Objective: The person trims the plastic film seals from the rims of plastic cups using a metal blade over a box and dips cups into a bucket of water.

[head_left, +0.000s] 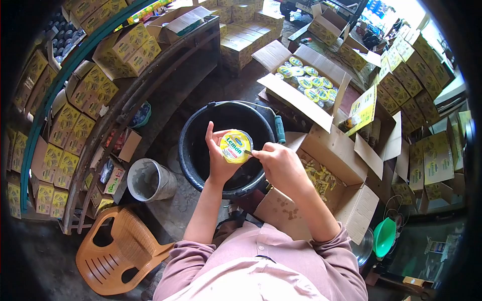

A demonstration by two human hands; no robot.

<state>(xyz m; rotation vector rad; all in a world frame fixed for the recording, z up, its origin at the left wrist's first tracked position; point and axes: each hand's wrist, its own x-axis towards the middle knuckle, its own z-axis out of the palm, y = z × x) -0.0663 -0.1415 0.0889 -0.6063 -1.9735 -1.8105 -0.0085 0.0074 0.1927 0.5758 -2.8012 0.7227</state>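
My left hand (pixel 221 159) is wrapped around a round tub (pixel 236 146) with a yellow and white lid that reads "Lemon", tilted so its top faces me. Closed in a pinch, my right hand (pixel 282 163) grips a small thin blade-like tool (pixel 248 152), whose tip meets the right edge of the lid. Most of that tool is hidden by the fingers. Both hands are over a large black bucket (pixel 187 168) with a teal grip on its wire handle. Its dark inside is partly covered by my hands.
An open carton (pixel 301 103) of similar tubs stands ahead right. Another carton (pixel 346 170) holds yellow strips (pixel 321 178). A grey bucket (pixel 150 180) and a brown plastic chair (pixel 120 251) are at left. Stacked yellow cartons (pixel 246 37) line the back and sides. A green bowl (pixel 385 238) sits right.
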